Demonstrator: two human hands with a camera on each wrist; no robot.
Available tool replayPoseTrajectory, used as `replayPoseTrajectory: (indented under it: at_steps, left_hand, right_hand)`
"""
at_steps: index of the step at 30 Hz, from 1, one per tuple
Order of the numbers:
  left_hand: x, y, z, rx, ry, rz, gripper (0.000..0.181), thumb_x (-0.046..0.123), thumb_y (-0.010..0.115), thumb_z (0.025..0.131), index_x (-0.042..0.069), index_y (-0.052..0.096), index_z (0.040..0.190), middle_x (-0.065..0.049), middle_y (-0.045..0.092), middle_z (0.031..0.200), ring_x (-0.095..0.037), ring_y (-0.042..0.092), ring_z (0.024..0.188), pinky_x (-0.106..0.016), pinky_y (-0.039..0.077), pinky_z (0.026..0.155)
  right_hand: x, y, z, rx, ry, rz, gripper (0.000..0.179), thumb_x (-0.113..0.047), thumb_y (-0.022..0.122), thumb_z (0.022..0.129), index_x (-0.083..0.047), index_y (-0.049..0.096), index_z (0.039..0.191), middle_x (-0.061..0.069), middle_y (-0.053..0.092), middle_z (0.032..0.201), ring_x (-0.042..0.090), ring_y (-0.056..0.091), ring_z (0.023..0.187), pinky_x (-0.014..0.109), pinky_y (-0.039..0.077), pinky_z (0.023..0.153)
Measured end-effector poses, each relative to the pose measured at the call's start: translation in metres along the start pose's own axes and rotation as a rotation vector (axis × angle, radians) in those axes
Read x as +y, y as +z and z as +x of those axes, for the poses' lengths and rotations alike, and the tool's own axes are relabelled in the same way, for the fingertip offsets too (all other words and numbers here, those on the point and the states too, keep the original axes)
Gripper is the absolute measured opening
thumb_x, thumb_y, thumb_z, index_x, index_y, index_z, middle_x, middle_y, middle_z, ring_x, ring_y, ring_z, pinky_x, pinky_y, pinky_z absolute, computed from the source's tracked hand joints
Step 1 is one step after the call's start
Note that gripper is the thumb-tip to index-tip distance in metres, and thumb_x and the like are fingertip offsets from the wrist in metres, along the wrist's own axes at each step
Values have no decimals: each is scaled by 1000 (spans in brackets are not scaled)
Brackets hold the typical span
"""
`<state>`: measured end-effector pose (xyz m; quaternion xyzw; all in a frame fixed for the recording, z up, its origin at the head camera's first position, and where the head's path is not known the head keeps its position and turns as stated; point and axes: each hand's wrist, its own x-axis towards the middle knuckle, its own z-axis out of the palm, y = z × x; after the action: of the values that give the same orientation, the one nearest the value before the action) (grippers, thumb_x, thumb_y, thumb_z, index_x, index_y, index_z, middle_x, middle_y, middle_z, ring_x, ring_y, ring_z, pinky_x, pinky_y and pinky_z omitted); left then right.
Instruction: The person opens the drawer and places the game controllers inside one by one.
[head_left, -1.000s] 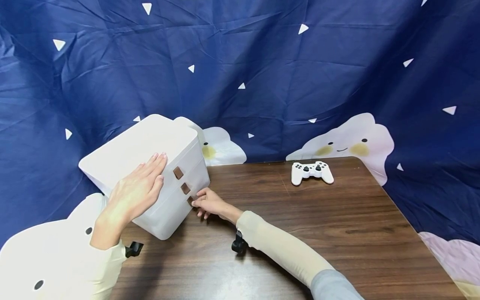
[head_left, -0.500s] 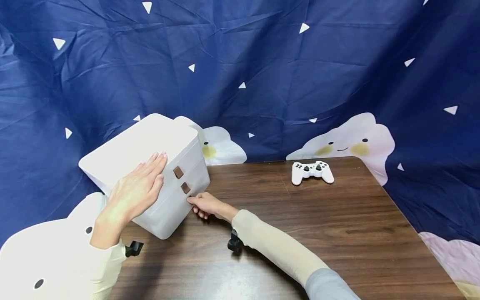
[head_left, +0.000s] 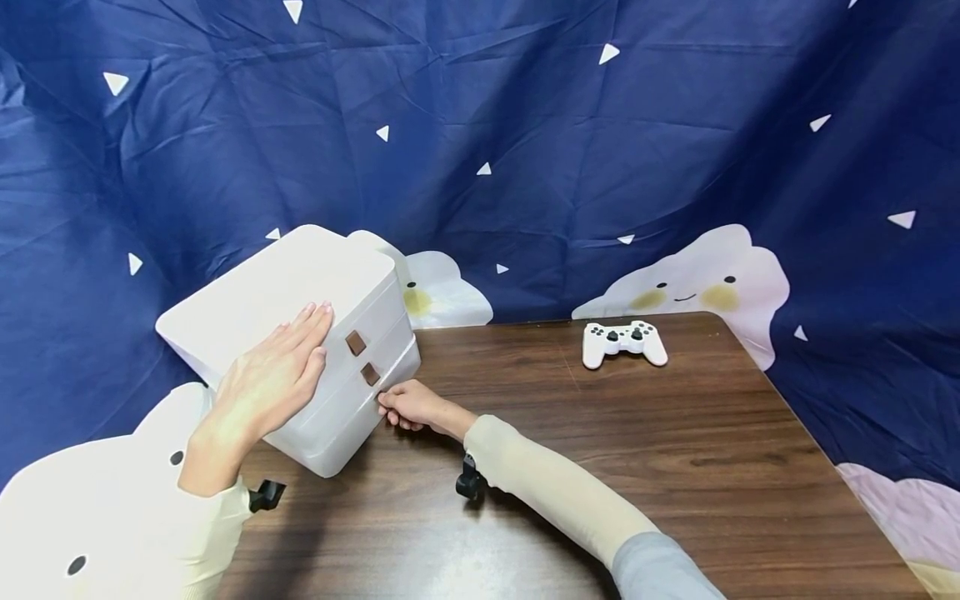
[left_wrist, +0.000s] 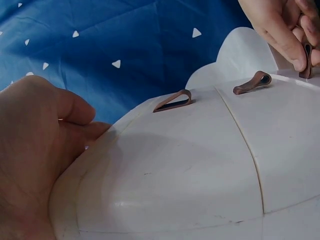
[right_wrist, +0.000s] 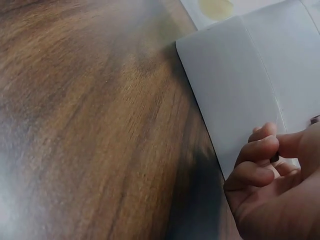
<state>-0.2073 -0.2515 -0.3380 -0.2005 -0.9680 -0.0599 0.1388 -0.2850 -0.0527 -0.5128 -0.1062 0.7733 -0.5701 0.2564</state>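
Observation:
A white drawer cabinet (head_left: 270, 287) stands at the left of the table, with brown loop pulls on its front. My left hand (head_left: 270, 383) lies flat on the cabinet's top near the front edge, fingers straight. Low on the front, my right hand (head_left: 412, 404) pinches the lowest pull (left_wrist: 307, 65) between thumb and fingers. The bottom drawer (head_left: 341, 454) sticks out slightly, a thin bright rim showing along its upper edge. Above it, the top pull (head_left: 356, 342) and middle pull (head_left: 371, 374) hang untouched. Fingers mostly hide the lowest pull in the right wrist view.
A white game controller (head_left: 625, 344) lies toward the back of the brown wooden table (head_left: 675, 467). Behind the table hangs a blue curtain (head_left: 525, 125) with clouds and white triangles. The cabinet's back side is near this cloth.
My right hand has closed its fingers on the lowest pull and drawn the bottom drawer out a little. The left hand has stayed on the cabinet's top.

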Motion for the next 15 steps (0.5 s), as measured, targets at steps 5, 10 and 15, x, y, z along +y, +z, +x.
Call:
replayPoseTrajectory:
  at_steps: [5,10,15]
  left_hand:
    - [1,0,1,-4,3,-6,55,29,37,114,12,38,166,-7,38,172,-29,37,160,-54,35,130]
    - [0,-1,1,-19,10,0,55,29,36,114,11,37,167,-7,37,173,-29,35,161,-54,34,131]
    - [-2,-2,1,-34,19,9,56,28,35,114,11,35,167,-9,35,174,-30,33,162,-54,32,131]
  right_hand:
    - [1,-6,-6,-1,13,-11,37,-25,58,111,8,74,104,-4,56,58,5,44,45,17,30,39]
    - [6,-13,-14,-18,8,-21,38,-26,58,110,8,74,105,-4,58,58,4,44,45,16,29,39]
    - [11,-21,-23,-54,-15,-18,39,-27,59,110,10,73,107,-4,59,59,4,44,45,16,30,38]
